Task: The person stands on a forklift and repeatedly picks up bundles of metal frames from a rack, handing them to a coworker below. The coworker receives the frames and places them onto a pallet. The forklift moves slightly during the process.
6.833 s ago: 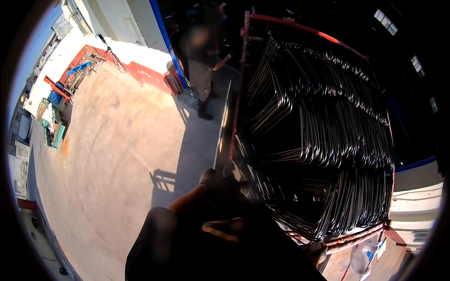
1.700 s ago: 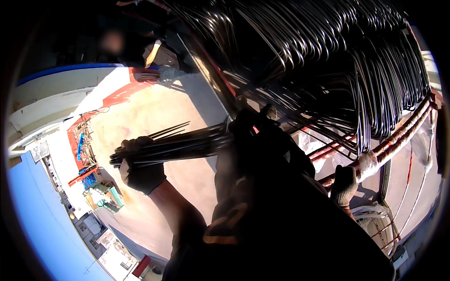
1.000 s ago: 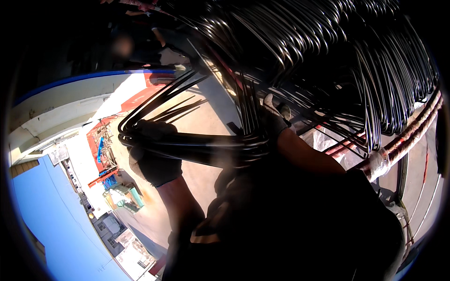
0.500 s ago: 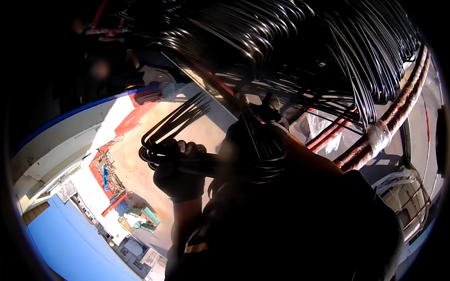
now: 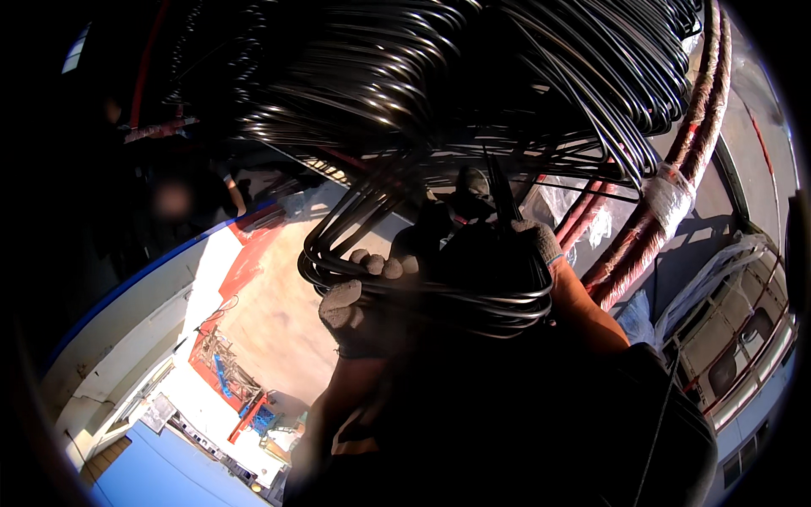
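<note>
A bundle of dark bent metal rods (image 5: 473, 311), shaped like wide U's, lies across in front of my body. My left hand (image 5: 351, 308), in a grey work glove, is closed around it near its left bend, with the fingertips showing over the rods. At the right bend, my gloved right hand (image 5: 539, 241) holds the upright legs of the bundle; deep shadow hides most of its fingers. The bundle's left legs slant up towards a large mass of similar bent rods (image 5: 363, 76), and whether they touch it I cannot tell.
More bent rods (image 5: 608, 76) hang in rows at upper right. Beside them run thick red bars (image 5: 676, 190) wrapped in clear plastic. In shadow at far left is another person, whose hand (image 5: 234, 198) shows. A blue-edged pale wall (image 5: 135, 270) curves along the left.
Both hands and the held bundle have shifted right in the picture. The bundle's left legs now reach up nearer the large rod mass. The view has turned, and the red bars appear further left.
</note>
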`<action>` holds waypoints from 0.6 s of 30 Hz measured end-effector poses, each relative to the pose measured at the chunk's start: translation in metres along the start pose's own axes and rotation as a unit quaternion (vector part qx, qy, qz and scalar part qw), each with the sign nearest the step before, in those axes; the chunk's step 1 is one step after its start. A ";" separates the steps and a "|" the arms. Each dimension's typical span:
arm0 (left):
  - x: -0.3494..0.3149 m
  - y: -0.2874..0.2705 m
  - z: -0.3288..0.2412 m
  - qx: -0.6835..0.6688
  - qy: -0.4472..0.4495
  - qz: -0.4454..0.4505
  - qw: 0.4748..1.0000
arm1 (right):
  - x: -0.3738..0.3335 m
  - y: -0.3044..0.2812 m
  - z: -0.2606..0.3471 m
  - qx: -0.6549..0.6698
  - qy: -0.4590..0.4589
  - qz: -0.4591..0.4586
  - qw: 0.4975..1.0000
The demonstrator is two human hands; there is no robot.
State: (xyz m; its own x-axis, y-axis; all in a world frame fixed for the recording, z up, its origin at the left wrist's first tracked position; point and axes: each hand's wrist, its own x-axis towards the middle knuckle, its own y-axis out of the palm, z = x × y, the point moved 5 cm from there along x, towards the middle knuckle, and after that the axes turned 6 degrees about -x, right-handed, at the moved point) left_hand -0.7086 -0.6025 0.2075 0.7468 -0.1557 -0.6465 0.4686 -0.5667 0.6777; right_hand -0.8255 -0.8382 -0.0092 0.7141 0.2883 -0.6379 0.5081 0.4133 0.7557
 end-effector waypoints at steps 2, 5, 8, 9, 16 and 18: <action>0.006 0.003 0.007 -0.006 -0.030 0.032 0.999 | -0.004 -0.008 0.005 -0.001 0.000 -0.004 1.000; 0.006 0.010 0.014 -0.003 -0.050 0.035 0.998 | -0.015 0.007 0.016 0.063 0.049 -0.007 0.997; -0.004 0.006 0.015 0.015 -0.044 0.020 0.999 | -0.016 0.023 0.016 0.132 0.095 -0.048 0.986; -0.007 0.007 0.015 0.023 -0.039 0.012 0.999 | -0.024 0.032 0.023 0.070 0.082 -0.065 0.992; -0.029 0.002 0.018 0.031 -0.018 0.013 0.999 | 0.011 -0.015 0.017 -0.112 0.179 -0.059 0.976; -0.035 0.000 0.019 0.037 -0.008 -0.001 0.999 | 0.021 0.000 0.022 -0.269 0.202 -0.037 0.941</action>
State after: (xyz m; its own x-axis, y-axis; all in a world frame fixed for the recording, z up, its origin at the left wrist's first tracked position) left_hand -0.7434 -0.6126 0.2237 0.7377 -0.1680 -0.6539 0.4328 -0.6256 0.6491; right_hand -0.7995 -0.8508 -0.0192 0.3892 0.5015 -0.7727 0.1553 0.7911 0.5917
